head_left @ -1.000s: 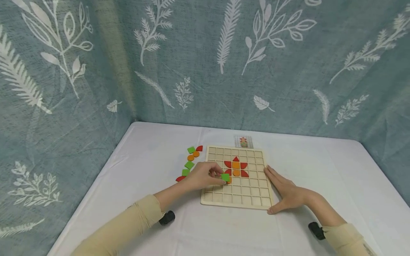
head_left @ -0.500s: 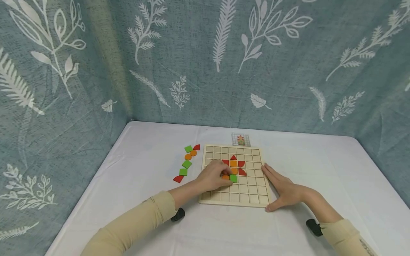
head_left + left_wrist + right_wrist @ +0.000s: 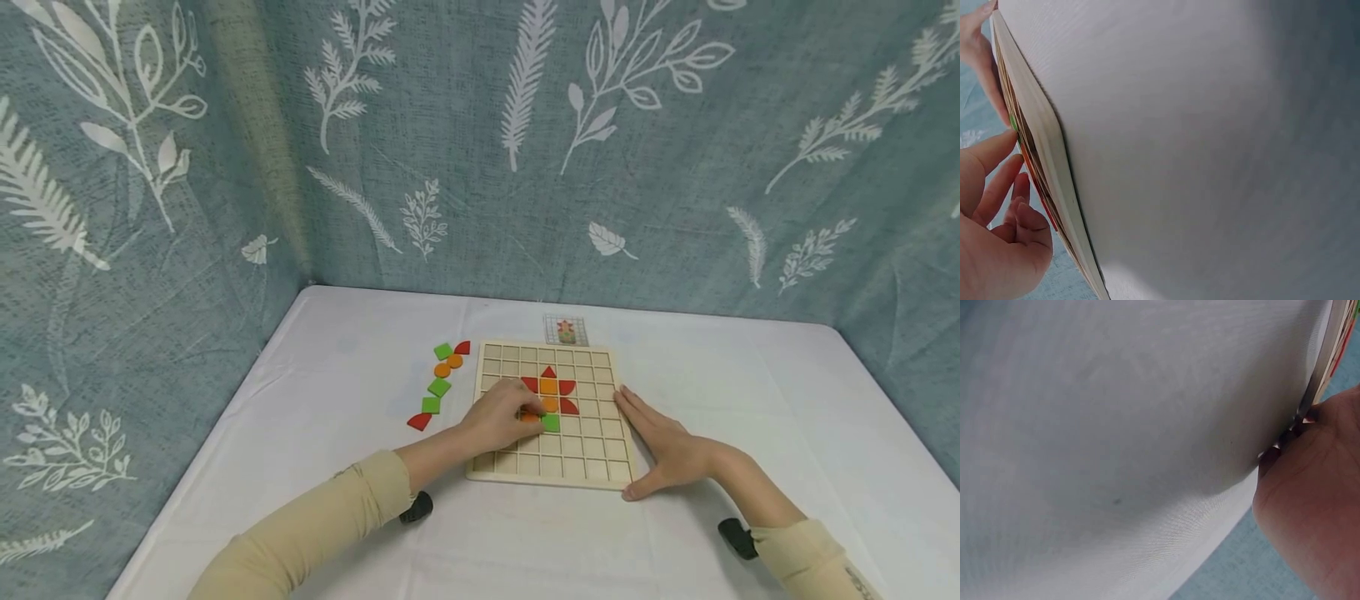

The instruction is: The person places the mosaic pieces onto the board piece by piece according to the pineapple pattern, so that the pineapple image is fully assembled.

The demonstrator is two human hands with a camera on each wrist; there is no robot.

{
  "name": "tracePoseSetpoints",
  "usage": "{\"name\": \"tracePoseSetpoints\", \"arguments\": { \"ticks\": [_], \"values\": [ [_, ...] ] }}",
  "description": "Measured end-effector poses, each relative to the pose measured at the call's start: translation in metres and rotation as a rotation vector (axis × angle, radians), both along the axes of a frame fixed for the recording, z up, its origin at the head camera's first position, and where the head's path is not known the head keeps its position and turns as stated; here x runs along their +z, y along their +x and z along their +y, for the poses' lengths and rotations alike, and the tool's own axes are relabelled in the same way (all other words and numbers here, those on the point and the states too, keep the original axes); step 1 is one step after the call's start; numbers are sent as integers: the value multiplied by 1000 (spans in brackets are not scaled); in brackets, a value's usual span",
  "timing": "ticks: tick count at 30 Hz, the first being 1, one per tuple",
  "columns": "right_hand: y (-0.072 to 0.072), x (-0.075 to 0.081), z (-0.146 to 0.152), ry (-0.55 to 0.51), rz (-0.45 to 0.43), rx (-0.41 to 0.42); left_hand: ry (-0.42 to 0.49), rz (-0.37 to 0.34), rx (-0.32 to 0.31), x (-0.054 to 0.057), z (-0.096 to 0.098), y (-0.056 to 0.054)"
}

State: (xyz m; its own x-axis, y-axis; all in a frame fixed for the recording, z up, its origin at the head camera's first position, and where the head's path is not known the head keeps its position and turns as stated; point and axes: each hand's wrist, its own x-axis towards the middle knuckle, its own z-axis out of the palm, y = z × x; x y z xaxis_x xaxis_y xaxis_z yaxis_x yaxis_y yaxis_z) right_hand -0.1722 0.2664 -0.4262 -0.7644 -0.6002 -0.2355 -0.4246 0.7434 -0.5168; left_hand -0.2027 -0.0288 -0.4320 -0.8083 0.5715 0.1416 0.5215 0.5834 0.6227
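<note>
A wooden grid board (image 3: 592, 467) lies on the table, with red, orange and green tiles in its cells. My left hand (image 3: 498, 414) is over its left half, thumb and index finger pinching the edge of a green square tile (image 3: 551, 423) at a cell below an orange round tile (image 3: 551, 404). In the left wrist view, the fingertips (image 3: 1007, 140) meet the green tile at board level. Partly under the left fingers shows another orange tile (image 3: 529, 417). My right hand (image 3: 671, 450) rests against the board's right edge, fingers straight and thumb at the near corner.
Left of the board lies a row of loose tiles: red quarter-circles (image 3: 419, 422), green squares (image 3: 439, 387) and orange rounds (image 3: 442, 370). Behind the board is a small pattern card (image 3: 566, 330). A patterned curtain (image 3: 480, 167) hangs along the table's back and left.
My left hand has moved right, bringing the green square tile from above the board's left-centre down to a cell beside the orange tile. The right hand stays at the board's edge.
</note>
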Motion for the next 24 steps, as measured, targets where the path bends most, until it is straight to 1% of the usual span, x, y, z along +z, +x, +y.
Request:
{"name": "tracePoseSetpoints", "arguments": {
  "ticks": [4, 7, 10, 13, 15, 19, 21, 24],
  "values": [
    [0, -1, 0, -1, -3, -3, -7, 6, -1, 0, 0, 1],
    [1, -1, 0, -4, -7, -7, 12, -15, 6, 1, -1, 1],
    [1, -1, 0, -2, -9, -12, 67, -72, 20, 3, -6, 1],
    [1, -2, -1, 5, -9, -15, 135, -135, 43, 5, -15, -1],
    [1, -2, -1, 4, -9, -15, 173, -147, 75, 5, -25, -3],
    [1, -1, -1, 3, -6, -13, 210, -164, 189, 4, -49, -8],
    [0, -1, -1, 2, -5, -11, 212, -182, 257, 4, -63, -10],
    [0, 0, -1, -2, -5, -6, 194, -197, 337, 5, -84, -12]
  ]
}}
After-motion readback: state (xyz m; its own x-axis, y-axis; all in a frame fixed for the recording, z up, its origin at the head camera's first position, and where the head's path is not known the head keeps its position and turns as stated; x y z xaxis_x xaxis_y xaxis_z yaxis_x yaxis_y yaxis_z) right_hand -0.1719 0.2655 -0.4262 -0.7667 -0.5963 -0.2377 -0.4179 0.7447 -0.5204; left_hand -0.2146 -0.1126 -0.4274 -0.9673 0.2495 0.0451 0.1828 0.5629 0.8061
